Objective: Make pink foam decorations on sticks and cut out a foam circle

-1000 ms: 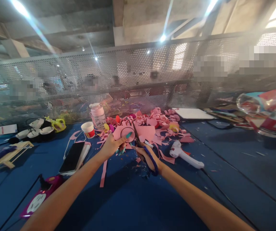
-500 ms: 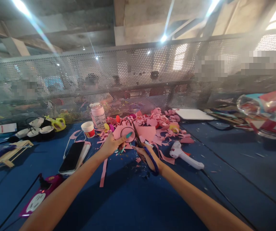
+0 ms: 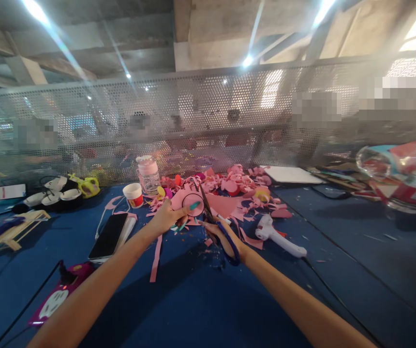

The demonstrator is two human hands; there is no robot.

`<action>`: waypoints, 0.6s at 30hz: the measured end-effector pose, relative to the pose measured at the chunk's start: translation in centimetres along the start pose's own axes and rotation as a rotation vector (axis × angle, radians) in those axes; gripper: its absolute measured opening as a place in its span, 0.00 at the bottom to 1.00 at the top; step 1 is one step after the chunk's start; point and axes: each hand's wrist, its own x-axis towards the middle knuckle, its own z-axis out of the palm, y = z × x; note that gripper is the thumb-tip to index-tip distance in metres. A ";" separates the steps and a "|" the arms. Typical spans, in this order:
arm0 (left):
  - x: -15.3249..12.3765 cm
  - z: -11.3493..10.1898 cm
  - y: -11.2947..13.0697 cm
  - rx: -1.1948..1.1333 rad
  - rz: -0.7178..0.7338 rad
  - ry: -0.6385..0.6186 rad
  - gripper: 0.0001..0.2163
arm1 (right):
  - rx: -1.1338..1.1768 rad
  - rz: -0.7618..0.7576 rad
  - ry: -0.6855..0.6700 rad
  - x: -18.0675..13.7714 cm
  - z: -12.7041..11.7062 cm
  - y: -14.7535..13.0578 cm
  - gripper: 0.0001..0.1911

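My left hand [image 3: 167, 218] pinches a pink paper sheet [image 3: 193, 202] that has a dark circle drawn on it, held just above the blue table. My right hand [image 3: 218, 233] grips blue-handled scissors [image 3: 226, 238], whose blades [image 3: 204, 202] point up and away into the pink paper beside the circle. Both forearms reach in from the bottom of the view. A heap of pink paper scraps [image 3: 242, 186] lies just behind the hands.
A smartphone [image 3: 109, 236] lies left of my left arm, with a white-and-red cup [image 3: 133, 194] and a clear jar [image 3: 148, 174] behind it. A white glue gun [image 3: 278, 238] and its cord lie to the right. A perforated metal screen [image 3: 208, 121] closes the table's far edge.
Both hands stay almost in place. The pink paper has turned a little in my left hand, and the scissors have barely shifted.
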 end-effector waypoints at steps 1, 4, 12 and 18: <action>0.0 0.0 0.0 0.005 0.005 -0.004 0.19 | -0.011 -0.010 -0.007 0.0 0.0 0.0 0.18; 0.1 -0.2 -0.2 0.006 0.015 -0.014 0.18 | -0.034 -0.020 -0.014 0.0 -0.1 -0.1 0.17; 0.1 -0.4 -0.3 0.026 0.000 -0.026 0.18 | -0.015 -0.026 -0.015 0.1 -0.1 0.4 0.14; -0.1 -0.4 0.4 0.005 -0.024 -0.028 0.18 | -0.013 -0.011 -0.018 0.1 -0.3 0.8 0.15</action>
